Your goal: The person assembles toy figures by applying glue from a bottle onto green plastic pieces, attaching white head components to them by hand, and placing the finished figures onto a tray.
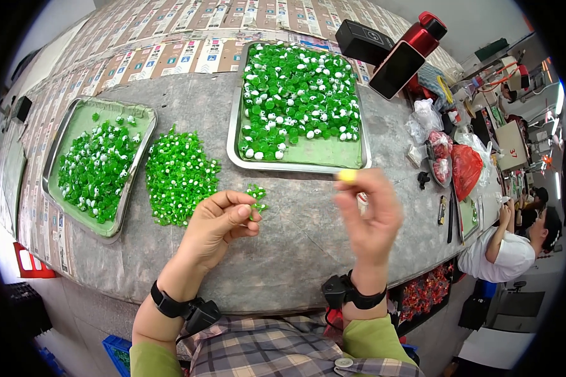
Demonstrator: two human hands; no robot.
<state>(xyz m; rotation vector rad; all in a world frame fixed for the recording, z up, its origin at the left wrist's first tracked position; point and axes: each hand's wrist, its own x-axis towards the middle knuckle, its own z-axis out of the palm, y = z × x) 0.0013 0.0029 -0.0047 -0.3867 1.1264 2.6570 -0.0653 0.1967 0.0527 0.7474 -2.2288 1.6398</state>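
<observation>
My left hand [217,229] is above the table, thumb and fingertips pinched on a small green plastic piece, mostly hidden. A few loose green-and-white pieces [256,191] lie just beyond its fingertips. Left of it spreads a pile of small bright green pieces with white dots [181,176]. My right hand [374,217], slightly blurred, is raised near the front right corner of a large metal tray [295,167]. Its thumb and index finger are apart, with a yellow cover [347,176] on the index fingertip. Green pieces with white, eye-like balls [299,94] fill most of that tray.
A smaller tray [127,202] of similar pieces stands at the left. A red bottle [424,34], a phone [397,70] and a black box [363,41] are at the back right. Bags [467,169] and pens [442,210] lie along the right. Another person [506,245] sits farther right.
</observation>
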